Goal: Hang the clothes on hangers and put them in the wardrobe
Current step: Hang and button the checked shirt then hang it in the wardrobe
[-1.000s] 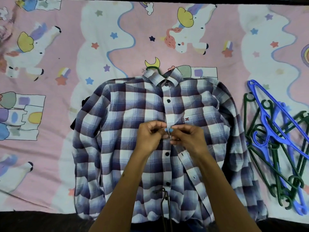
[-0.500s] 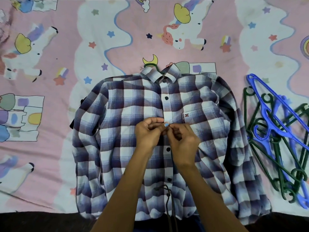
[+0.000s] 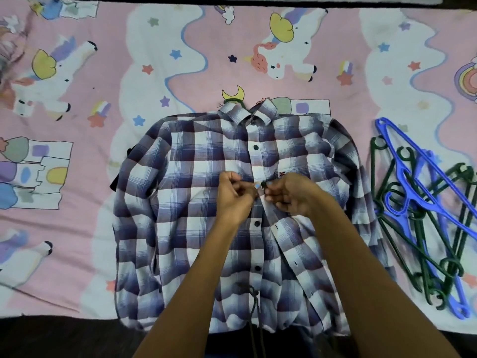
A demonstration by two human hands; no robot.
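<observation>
A blue and white plaid shirt [image 3: 185,202] lies flat on the bed, collar away from me. The hook of a dark green hanger [image 3: 233,101] sticks out above its collar. My left hand [image 3: 233,195] pinches the button placket at mid chest. My right hand [image 3: 289,195] pinches the opposite edge of the placket, with a dark button at its fingertips. Both hands meet at the shirt's centre line. Below them the front lies partly apart, with dark buttons showing.
A pile of blue and dark green plastic hangers [image 3: 423,210] lies to the right of the shirt. The pink unicorn bedsheet [image 3: 77,202] covers the bed. A dark cord [image 3: 254,306] hangs over the shirt's hem near the bed's front edge.
My hands have moved slightly up the placket and my right hand has shifted to the right. The shirt has stayed in place.
</observation>
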